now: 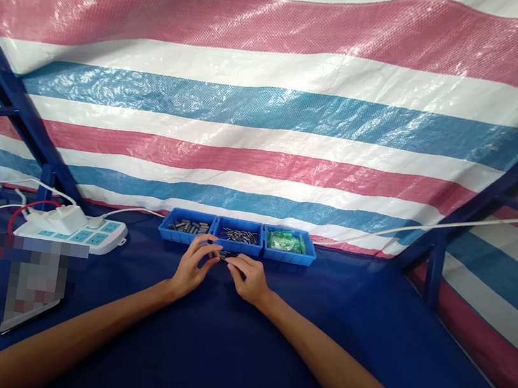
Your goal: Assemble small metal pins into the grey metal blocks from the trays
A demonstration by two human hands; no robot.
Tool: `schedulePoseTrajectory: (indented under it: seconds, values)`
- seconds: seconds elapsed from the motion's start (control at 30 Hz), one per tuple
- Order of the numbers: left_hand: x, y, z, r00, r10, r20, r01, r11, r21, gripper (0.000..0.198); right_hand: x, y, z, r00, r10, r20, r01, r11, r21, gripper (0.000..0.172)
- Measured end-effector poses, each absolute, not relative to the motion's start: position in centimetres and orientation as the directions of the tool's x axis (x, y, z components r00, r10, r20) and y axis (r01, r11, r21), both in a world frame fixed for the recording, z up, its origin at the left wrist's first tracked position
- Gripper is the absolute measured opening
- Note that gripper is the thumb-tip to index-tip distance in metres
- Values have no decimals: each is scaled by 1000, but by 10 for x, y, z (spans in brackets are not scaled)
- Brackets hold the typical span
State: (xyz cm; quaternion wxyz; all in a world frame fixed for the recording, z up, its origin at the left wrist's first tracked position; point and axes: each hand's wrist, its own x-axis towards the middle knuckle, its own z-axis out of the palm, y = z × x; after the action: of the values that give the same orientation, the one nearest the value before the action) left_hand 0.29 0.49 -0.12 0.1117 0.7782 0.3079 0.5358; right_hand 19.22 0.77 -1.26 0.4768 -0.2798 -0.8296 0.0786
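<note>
My left hand (191, 268) and my right hand (251, 279) meet just in front of the small blue bins. Between their fingertips is a small dark part (224, 255), too small and too covered to name. The left thumb and a fingertip pinch its left end, the other left fingers curving above. On its right side, my right thumb and fingers close on it. Behind my hands, the left bin (163, 232) holds dark grey short cylinders (191, 227), the middle bin (255, 250) thin metal pin-like pieces (239, 235), and the right bin (312, 257) a green-tinted clear bag (287, 241).
A white power strip (108, 238) with plugs and cables lies at the left on the dark blue table (236, 358). Nearer is a blurred-out flat device (32, 316). Blue metal frame bars (458, 215) and a striped plastic sheet (271, 109) close off the back and sides.
</note>
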Motion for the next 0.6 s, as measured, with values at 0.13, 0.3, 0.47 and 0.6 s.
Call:
schedulePoseTrajectory:
  seconds: [0.13,0.3,0.47,0.6]
  values:
    - [3,5,-1,237,598,766,365,-785,500,25,192,7,-13,-389,540,747,386,831,-400,23]
    - [3,4,1,237,592,771,373,-788,490,24,191,7,-13,-377,540,752,392,829,-398,23]
    - [3,4,1,244,594,766,379,-786,489,24,191,7,-11,-375,533,758,381,834,-398,24]
    - [3,5,0,239,594,768,369,-787,494,25,191,7,-11,-373,533,759,379,835,-399,25]
